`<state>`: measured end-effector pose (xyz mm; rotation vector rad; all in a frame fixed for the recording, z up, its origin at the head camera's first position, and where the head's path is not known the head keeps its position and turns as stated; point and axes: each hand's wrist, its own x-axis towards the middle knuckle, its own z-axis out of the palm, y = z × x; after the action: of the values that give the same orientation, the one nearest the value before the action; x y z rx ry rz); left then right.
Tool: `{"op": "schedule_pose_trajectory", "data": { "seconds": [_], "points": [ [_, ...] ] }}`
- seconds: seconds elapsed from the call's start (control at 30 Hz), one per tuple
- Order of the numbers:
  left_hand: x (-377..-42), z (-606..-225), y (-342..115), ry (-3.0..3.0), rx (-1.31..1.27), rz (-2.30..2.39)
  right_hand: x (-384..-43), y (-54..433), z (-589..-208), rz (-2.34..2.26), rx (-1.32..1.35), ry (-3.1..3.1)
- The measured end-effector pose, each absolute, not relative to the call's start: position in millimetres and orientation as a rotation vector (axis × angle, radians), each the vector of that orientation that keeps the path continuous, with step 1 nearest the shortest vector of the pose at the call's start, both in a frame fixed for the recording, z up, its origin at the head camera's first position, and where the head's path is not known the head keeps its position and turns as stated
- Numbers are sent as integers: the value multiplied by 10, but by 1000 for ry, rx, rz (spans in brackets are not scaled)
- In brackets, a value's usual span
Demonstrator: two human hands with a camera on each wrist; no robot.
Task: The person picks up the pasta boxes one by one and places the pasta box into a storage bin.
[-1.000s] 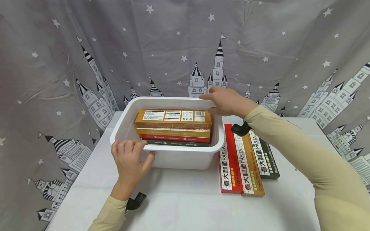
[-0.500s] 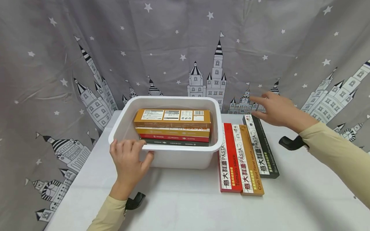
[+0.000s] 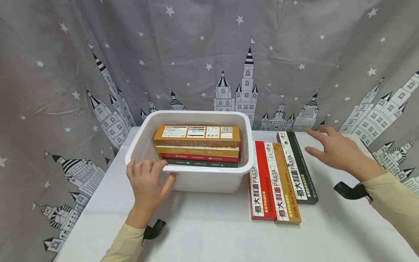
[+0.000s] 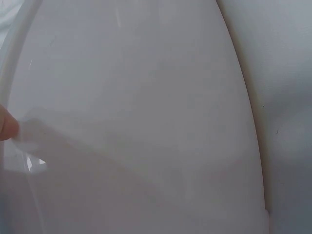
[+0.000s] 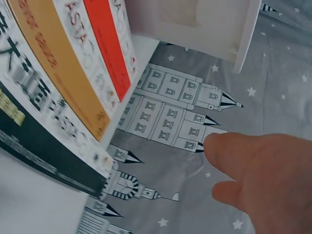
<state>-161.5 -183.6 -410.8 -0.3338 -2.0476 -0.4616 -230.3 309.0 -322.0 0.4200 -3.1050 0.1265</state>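
My left hand (image 3: 147, 189) grips the front left rim of a white plastic bin (image 3: 206, 182), fingers over the edge and thumb against the outer wall. That wall fills most of the left wrist view, with the thumb tip (image 4: 7, 126) at its left edge. Several pasta boxes stand in the bin, a brown one (image 3: 196, 142) rearmost and a black one (image 3: 203, 162) in front. Right of the bin lie a red tomato sauce pasta box (image 3: 264, 189), a brown crab roe one (image 3: 285, 189) and a black pepper one (image 3: 302, 174). My right hand (image 3: 340, 153) hovers beside the black pepper box, holding nothing.
The bin stands on a white-covered table (image 3: 209, 225). Behind and around it hangs a grey curtain (image 3: 196, 54) printed with castles and stars. A black strap device (image 3: 351, 190) sits on my right wrist, another (image 3: 154, 229) on my left.
My right hand has moved from over the bin's right rim, rightward past the boxes, then lower beside the black pepper box. The left hand keeps its hold on the rim.
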Motion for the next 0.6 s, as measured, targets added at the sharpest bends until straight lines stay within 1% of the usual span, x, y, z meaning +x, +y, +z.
{"op": "schedule_pose_trajectory", "data": {
  "seconds": [0.17, 0.33, 0.6],
  "points": [
    [-1617, -4123, -1834, -2050, -336, -467, -2146, 3160, -3454, 197, 304, -3132],
    [-1616, -4124, -1821, -2071, -339, -471, -2002, 3233, -3714, 294, 249, -3113],
    [-1610, -4110, -1835, -2055, -333, -445, -1913, 3150, -4038, 413, 192, -3094]
  ]
}}
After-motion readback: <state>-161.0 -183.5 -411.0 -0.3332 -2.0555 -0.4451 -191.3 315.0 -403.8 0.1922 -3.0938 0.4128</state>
